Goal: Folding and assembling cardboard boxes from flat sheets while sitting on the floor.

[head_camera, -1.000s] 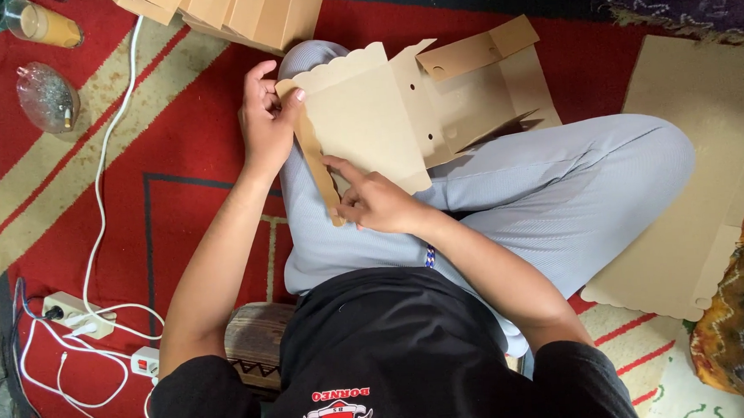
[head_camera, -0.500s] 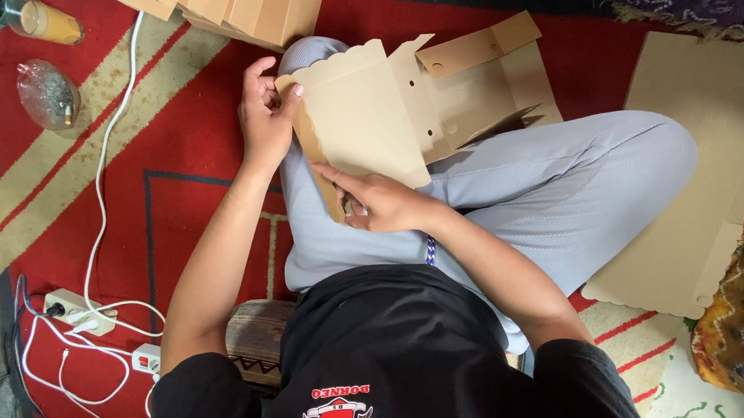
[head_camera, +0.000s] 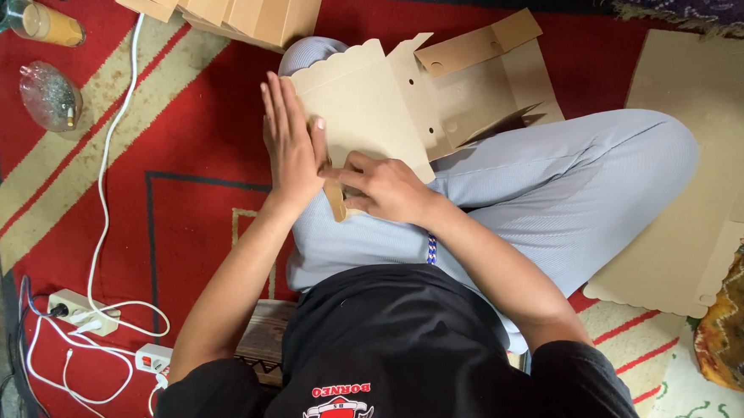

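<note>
A flat brown cardboard box blank (head_camera: 434, 95) with scalloped edges and cut flaps lies across my lap, over my grey trousers. My left hand (head_camera: 291, 150) lies flat with fingers straight, pressing against the blank's left edge. My right hand (head_camera: 384, 187) presses down on the near corner of the blank, fingers on a folded side flap. A narrow strip of that flap shows between the two hands.
A stack of folded cardboard boxes (head_camera: 234, 8) sits at the top. More flat cardboard sheets (head_camera: 709, 166) lie on the right. A white power strip (head_camera: 80, 311) with cables is at the left on the red carpet. A clear plastic bag (head_camera: 48, 94) and a glass (head_camera: 40, 21) stand top left.
My left hand has gone from gripping the blank's upper left edge to lying flat against it. The side flap is folded further in, and my right hand has shifted slightly onto it.
</note>
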